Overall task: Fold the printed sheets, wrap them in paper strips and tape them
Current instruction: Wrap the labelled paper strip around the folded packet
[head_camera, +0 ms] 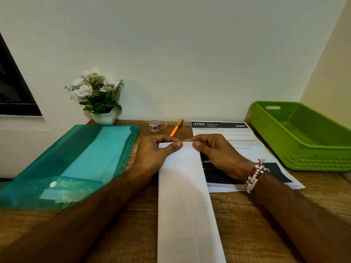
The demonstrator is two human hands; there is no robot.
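White and folded narrow, the sheet fills the lower centre of the frame. Its long axis runs straight away from the person, from the bottom edge up to the hands. Its far end sits between them. The left hand pinches the left corner with thumb and forefinger, the right hand pinches the right corner, and the other fingers are curled. Both are equally near, with forearms reaching in from the bottom corners. I'd guess the next crease starts at that far edge. Tape and a pen lie just beyond on the desk. A printed sheet lies under the right hand, a basket at right, a folder at left.
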